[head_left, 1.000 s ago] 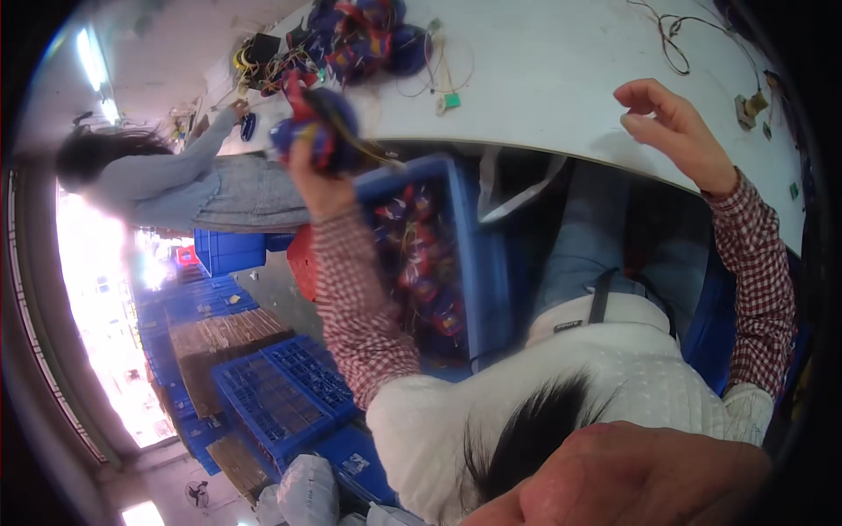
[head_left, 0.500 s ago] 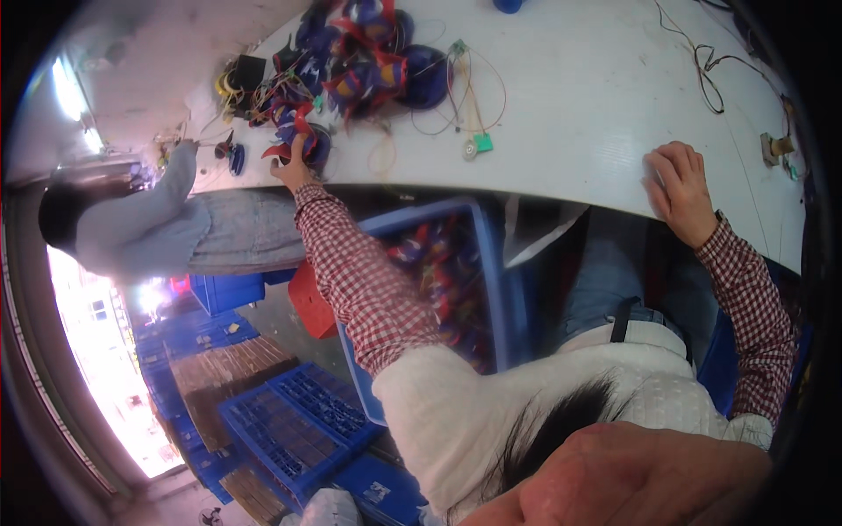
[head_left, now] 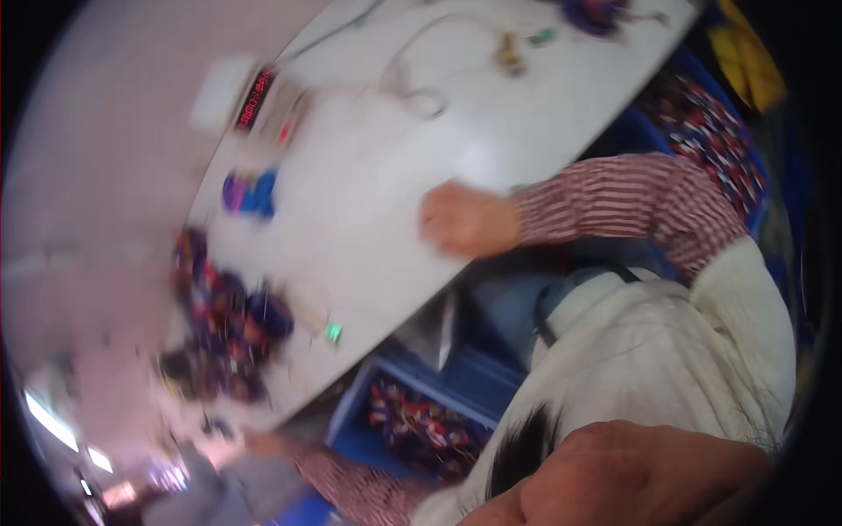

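Observation:
My right hand (head_left: 469, 219) is over the white table (head_left: 368, 210) near its front edge. Motion smears its fingers, and nothing shows in it. At the lower left, my left hand (head_left: 267, 444) reaches along the table edge, blurred as well, so its fingers cannot be made out. Close by lies a small dark blue part (head_left: 217, 428). Farther in is a heap of blue and red plastic parts with wires (head_left: 228, 324). A bright green connector (head_left: 332, 331) sits beside the heap.
Under the table stands a blue bin (head_left: 346, 412) full of red and blue parts; another blue bin (head_left: 653, 131) is at the right. A box with a red-lit display (head_left: 254, 101), a purple-and-blue object (head_left: 250, 193) and a cable (head_left: 399, 70) lie on the table. A co-worker's grey sleeve (head_left: 202, 478) is at lower left.
The view has swung right and tilted, so the heap appears lower left. My left hand has left the red and blue part it was touching. My right hand's fingers are now blurred.

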Tool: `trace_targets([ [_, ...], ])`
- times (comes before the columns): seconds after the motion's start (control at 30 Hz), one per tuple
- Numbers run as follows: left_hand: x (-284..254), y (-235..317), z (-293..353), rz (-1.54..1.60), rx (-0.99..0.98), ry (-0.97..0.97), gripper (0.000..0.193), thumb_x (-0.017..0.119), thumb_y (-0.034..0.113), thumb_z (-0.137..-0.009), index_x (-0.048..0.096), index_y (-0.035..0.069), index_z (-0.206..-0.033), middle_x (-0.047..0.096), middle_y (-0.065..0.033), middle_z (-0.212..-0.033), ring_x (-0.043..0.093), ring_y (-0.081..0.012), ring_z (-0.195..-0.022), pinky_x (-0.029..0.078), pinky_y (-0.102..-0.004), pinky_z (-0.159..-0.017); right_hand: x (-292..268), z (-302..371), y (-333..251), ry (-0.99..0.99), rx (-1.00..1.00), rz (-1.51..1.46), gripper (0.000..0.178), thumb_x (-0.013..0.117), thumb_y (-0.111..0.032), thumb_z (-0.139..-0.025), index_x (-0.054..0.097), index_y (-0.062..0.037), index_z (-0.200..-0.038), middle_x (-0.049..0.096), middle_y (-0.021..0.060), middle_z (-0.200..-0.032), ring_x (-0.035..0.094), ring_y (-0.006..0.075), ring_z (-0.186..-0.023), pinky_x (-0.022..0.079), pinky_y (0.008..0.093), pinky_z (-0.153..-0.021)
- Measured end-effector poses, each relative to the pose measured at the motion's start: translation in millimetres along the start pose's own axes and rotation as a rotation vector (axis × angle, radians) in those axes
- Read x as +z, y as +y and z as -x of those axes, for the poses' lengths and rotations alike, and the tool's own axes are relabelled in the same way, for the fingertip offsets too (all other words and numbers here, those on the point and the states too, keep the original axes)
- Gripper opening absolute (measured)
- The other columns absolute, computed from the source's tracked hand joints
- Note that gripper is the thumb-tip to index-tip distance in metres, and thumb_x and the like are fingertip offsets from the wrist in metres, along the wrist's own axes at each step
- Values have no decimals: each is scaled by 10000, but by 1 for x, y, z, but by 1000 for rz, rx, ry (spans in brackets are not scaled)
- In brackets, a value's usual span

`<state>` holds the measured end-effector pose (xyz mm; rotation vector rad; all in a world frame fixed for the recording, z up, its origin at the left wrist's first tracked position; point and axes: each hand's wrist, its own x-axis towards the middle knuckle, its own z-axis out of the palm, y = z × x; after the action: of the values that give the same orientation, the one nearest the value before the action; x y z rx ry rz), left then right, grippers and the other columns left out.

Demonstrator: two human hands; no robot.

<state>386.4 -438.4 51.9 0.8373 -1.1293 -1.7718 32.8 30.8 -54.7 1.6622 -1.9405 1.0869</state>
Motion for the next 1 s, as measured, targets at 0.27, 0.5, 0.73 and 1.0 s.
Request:
trace_targets([
  [0.27, 279, -148, 151, -927, 431, -817, 249, 580, -12, -818, 570, 23, -1065, 582, -73, -952, 532, -146, -781, 452, -251, -743, -46, 32, 9, 222, 91, -302, 308, 685, -81, -755, 575, -51, -1041, 485, 101, -1033, 482, 245, -946, 435, 339, -865],
  [0.5, 513, -286, 271, -600, 555, -1465, 388, 662, 123, -800, 542, 3, -1149, 583, -103, -886, 556, -186, -735, 476, -290, -641, -211, 131, 86, 771, 690, -199, 227, 530, -56, -879, 532, -1, -1099, 559, 80, -1034, 527, 158, -898, 437, 246, -803],
  [0.73, 679, -373, 279, -579, 1557, -1427, 615, 716, 117, -647, 505, 42, -1219, 526, -133, -1067, 508, -280, -947, 404, -385, -876, -263, 208, 142, 725, 1222, -441, 234, 546, -139, -905, 588, 29, -1062, 630, 80, -912, 589, 120, -745, 494, 209, -653],
  [1.0, 703, -369, 299, -1239, 1206, -1728, 778, 811, 177, -573, 438, 26, -1238, 499, -165, -1138, 495, -317, -1024, 391, -397, -931, -270, 192, 165, 661, 1284, -571, 237, 566, -165, -895, 612, 28, -1026, 631, 91, -831, 572, 116, -614, 474, 203, -526],
])
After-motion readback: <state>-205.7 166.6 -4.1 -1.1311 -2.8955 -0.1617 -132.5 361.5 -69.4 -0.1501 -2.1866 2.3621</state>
